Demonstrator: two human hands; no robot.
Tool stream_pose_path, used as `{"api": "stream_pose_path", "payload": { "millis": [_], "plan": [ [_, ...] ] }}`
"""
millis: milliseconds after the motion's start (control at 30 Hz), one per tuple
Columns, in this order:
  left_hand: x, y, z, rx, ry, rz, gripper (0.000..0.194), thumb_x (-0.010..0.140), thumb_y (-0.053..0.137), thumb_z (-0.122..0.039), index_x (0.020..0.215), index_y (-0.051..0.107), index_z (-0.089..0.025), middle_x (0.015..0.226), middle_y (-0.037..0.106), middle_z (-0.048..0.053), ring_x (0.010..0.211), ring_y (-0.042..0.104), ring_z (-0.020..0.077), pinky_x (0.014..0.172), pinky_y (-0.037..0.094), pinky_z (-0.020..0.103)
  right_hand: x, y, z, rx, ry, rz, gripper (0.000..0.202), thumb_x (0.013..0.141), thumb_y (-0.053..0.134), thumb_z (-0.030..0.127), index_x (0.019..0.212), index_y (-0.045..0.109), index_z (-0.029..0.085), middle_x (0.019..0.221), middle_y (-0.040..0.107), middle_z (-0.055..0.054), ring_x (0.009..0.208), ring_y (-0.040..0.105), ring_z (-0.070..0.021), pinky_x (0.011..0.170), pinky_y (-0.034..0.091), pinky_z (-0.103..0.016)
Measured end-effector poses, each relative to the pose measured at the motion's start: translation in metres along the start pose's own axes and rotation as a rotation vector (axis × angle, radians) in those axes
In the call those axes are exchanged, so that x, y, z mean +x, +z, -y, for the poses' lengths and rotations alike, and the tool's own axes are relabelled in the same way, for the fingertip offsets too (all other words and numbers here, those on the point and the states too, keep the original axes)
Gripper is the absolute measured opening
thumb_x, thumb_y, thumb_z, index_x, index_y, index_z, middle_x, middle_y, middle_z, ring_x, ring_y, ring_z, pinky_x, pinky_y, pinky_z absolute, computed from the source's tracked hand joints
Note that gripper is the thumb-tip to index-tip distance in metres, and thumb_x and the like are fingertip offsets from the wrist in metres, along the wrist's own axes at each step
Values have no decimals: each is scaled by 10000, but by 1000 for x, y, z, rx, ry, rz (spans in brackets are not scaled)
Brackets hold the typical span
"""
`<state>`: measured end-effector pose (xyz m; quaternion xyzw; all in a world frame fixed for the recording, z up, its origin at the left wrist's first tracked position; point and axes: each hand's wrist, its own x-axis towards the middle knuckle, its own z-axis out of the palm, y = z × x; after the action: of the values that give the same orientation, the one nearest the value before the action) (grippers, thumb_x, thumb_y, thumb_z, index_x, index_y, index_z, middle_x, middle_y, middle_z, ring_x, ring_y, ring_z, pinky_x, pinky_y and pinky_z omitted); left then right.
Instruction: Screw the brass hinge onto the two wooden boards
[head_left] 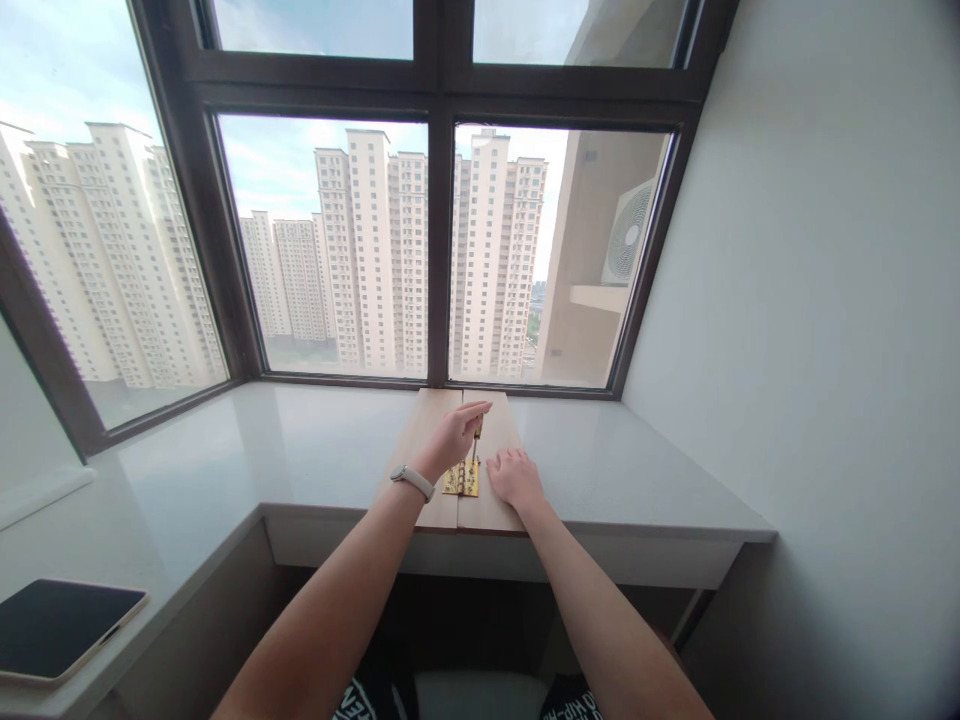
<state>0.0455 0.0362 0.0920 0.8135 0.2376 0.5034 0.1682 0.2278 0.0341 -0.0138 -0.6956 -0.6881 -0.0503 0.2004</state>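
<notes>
A brass-coloured hinge (470, 482) lies unfolded across the seam of two pale wooden boards (491, 512). My left hand (452, 438), with a light-banded watch on its wrist, is closed at the top of a small screwdriver (478, 432) with a yellowish handle. The screwdriver stands nearly upright, its shaft pointing down at the hinge's right leaf. Part of the handle is hidden by the hand, and the tip's exact contact is too small to tell. My right hand (514, 477) rests flat on the right board, fingers stretched out beside the hinge.
The boards lie on a white windowsill counter (322, 440) whose front edge is close to my forearms. A dark-screened tablet (67, 625) lies at the lower left. Behind the boards is a dark window frame (439, 250); a white wall (787, 300) borders the right side.
</notes>
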Motion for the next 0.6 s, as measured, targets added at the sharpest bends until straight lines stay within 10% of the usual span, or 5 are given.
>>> {"api": "stream_pose_path", "payload": {
  "millis": [233,467,600],
  "plan": [
    [-3,2,-2,62,-36,-73,309,954,622,-302,1239,713,-228,1058,705,74,785,679,161,742,589,319,1,1,0,11,2,10,487,1004,343,528,1192,651,201,1296,623,-152,1256,466,-292,1011,335,-396],
    [-3,3,-4,57,13,-16,396,1005,496,-221,1384,612,-232,1351,638,102,1190,631,230,994,544,385,1,1,-1,19,3,18,484,1003,345,529,1197,646,202,1285,627,-152,1248,470,-289,1019,326,-397],
    [-4,4,-1,22,-6,-57,360,999,492,-204,1316,662,-220,1184,708,100,1020,687,203,890,585,361,1,2,-1,16,-4,-4,470,1003,349,525,1177,648,206,1272,631,-144,1237,471,-284,1011,328,-393]
  ]
}}
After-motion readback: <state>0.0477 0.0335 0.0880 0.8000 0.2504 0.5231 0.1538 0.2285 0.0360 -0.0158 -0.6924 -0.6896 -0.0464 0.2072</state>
